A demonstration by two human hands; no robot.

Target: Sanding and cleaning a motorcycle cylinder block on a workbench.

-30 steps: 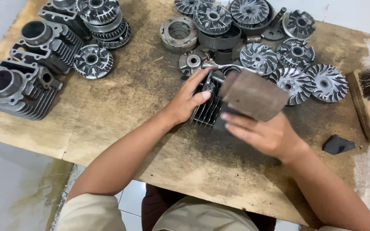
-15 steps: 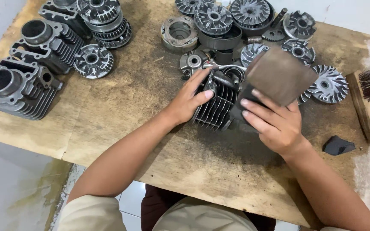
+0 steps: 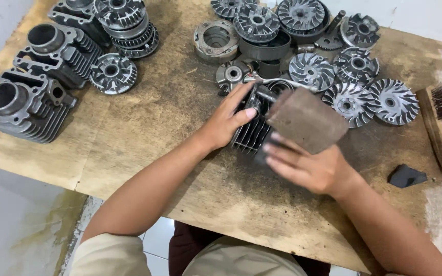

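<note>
A dark finned engine cylinder (image 3: 251,134) lies on the worn wooden table (image 3: 144,128) near its middle. My left hand (image 3: 227,118) rests on the cylinder's left and upper side, thumb over its fins, holding it down. My right hand (image 3: 310,167) grips a brown folded sheet of sandpaper (image 3: 307,120), pressed over the cylinder's right side and hiding that part. Both forearms reach in from the bottom edge.
Two grey finned cylinders (image 3: 26,105) and a stack of round metal parts (image 3: 126,25) sit at the left. Several finned pulley discs (image 3: 354,97) crowd the far right. A wire brush (image 3: 438,122) lies by the right edge, a small black piece (image 3: 406,176) near it.
My right hand has slid the sandpaper back toward me and left across the cylinder after pushing it away to the upper right. My left hand has stayed on the cylinder.
</note>
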